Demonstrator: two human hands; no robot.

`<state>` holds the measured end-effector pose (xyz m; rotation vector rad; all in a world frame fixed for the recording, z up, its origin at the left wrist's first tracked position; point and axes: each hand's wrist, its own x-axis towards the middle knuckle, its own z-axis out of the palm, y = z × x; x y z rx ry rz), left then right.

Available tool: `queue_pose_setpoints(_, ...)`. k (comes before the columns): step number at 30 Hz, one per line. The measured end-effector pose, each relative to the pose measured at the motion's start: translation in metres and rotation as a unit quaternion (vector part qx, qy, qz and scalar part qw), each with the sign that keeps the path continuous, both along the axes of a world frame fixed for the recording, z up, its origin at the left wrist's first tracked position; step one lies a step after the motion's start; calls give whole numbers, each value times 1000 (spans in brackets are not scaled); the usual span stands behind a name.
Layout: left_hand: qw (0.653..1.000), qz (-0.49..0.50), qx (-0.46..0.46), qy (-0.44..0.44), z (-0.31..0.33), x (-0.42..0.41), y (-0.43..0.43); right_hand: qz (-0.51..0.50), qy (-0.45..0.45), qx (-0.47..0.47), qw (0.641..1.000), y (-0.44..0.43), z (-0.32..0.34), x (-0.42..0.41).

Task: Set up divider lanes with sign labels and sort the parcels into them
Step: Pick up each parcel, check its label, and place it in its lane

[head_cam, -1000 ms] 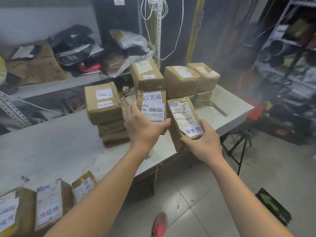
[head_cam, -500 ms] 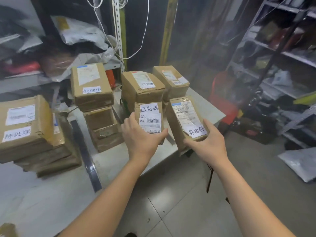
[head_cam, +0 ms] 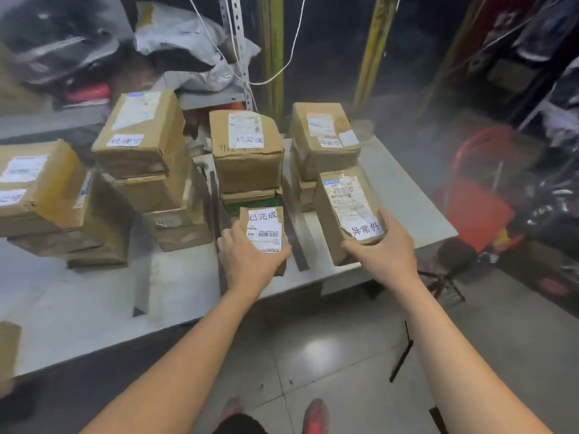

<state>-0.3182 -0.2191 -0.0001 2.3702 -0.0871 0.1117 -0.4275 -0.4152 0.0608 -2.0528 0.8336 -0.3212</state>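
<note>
My left hand (head_cam: 250, 261) grips a small brown parcel (head_cam: 266, 228) labelled 已完成, low over the white table (head_cam: 175, 292) in front of the stack (head_cam: 247, 151) with the same label. My right hand (head_cam: 385, 249) holds a longer parcel (head_cam: 344, 211) labelled 异常件 at the table's right end, in front of the right stack (head_cam: 322, 139). Dark divider strips (head_cam: 297, 245) lie flat between the stacks. Two more labelled stacks stand further left: one (head_cam: 144, 133) in the middle, one (head_cam: 40, 183) at the far left.
A shelf (head_cam: 200, 98) behind the table holds grey mail bags and dark bundles. White cables (head_cam: 238, 51) hang by a metal upright. A red crate (head_cam: 482, 195) stands right of the table. Another parcel (head_cam: 7, 349) sits at the table's near left edge. Tiled floor lies below.
The view has swung right along the table. Both hands have carried their parcels forward and down, close to the table in front of the two right-hand stacks.
</note>
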Motion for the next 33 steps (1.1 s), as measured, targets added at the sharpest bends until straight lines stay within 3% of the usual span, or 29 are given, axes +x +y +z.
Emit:
queue_pose_setpoints(8, 999, 48, 17, 18, -26, 6, -18, 39, 46, -10, 998, -32, -29, 20)
queue_pose_setpoints(13, 995, 50, -3, 82, -64, 16, -31, 41, 103, -9, 994, -39, -65, 42)
queue_pose_setpoints(22, 988, 42, 95, 116, -105, 25, -40, 42, 154, 3, 987, -41, -125, 61)
queue_pose_setpoints(28, 988, 13, 93, 126, -87, 24, -39, 76, 164, -20, 983, -44, -128, 59)
queue_pose_setpoints(33, 982, -128, 93, 103, -25, 17, -12, 120, 126, -85, 981, -25, -86, 66)
